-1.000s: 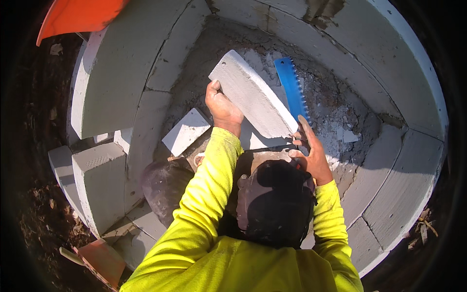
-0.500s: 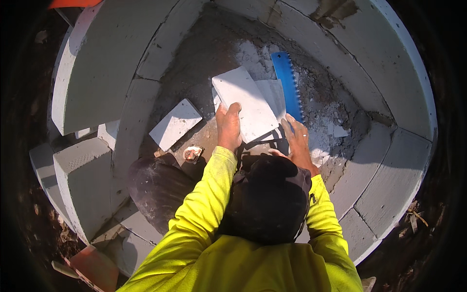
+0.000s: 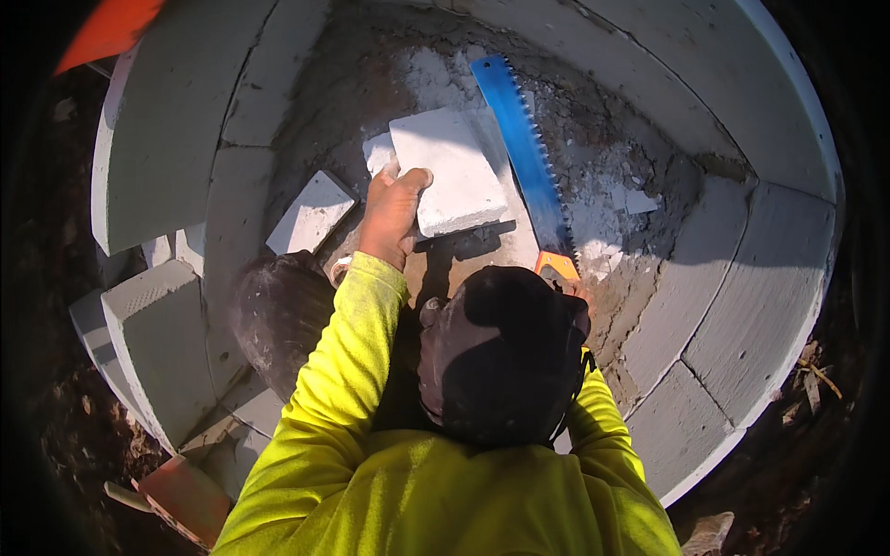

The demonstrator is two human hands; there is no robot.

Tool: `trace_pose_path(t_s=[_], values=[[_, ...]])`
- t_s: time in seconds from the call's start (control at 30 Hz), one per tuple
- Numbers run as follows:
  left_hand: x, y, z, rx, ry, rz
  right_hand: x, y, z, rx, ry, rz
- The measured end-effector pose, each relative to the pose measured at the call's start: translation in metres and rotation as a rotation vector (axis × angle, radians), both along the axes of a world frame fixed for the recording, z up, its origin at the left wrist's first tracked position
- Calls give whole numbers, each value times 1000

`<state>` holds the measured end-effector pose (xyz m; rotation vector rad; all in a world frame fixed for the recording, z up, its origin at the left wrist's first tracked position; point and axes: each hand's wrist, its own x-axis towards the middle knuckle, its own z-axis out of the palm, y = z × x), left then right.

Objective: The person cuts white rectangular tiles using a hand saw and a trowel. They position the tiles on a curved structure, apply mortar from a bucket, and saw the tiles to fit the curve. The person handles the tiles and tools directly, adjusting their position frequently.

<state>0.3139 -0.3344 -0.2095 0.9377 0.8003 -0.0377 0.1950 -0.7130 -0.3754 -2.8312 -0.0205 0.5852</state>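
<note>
My left hand (image 3: 391,215) grips a white block (image 3: 450,171) by its left edge, thumb on top and fingers underneath. The block is held tilted, and a shadow shows below its near edge. To its right stands a hand saw with a blue toothed blade (image 3: 521,139) and an orange handle (image 3: 557,267). My right hand (image 3: 582,295) is closed at that handle, mostly hidden by a dark rounded shape (image 3: 501,361) in front of my body. The blade points away from me, teeth facing right.
A smaller white block piece (image 3: 311,211) lies left of my left hand. Grey block walls (image 3: 742,278) curve around the dirt floor. White crumbs and chips (image 3: 607,218) are scattered right of the saw. Loose grey blocks (image 3: 162,343) stand at the left, near an orange-red piece (image 3: 185,496).
My right hand, open beside the block before, has closed on the saw's handle. The saw has shifted with its handle now showing. My left hand has tilted the block and moved it slightly left.
</note>
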Motion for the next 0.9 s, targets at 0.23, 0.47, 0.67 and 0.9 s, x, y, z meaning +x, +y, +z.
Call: trace_pose_path(t_s=[0.23, 0.47, 0.67, 0.9], values=[[-1, -30, -9, 762, -138, 201, 22, 32, 3, -4, -96, 26], [-11, -65, -51, 849, 42, 252, -2, 23, -36, -3, -251, -13], [3, -52, -36, 950, 224, 89, -5, 14, -25, 70, -60, 61], [38, -37, -57, 891, 274, 43, -9, 5, -11, 34, -64, 14]])
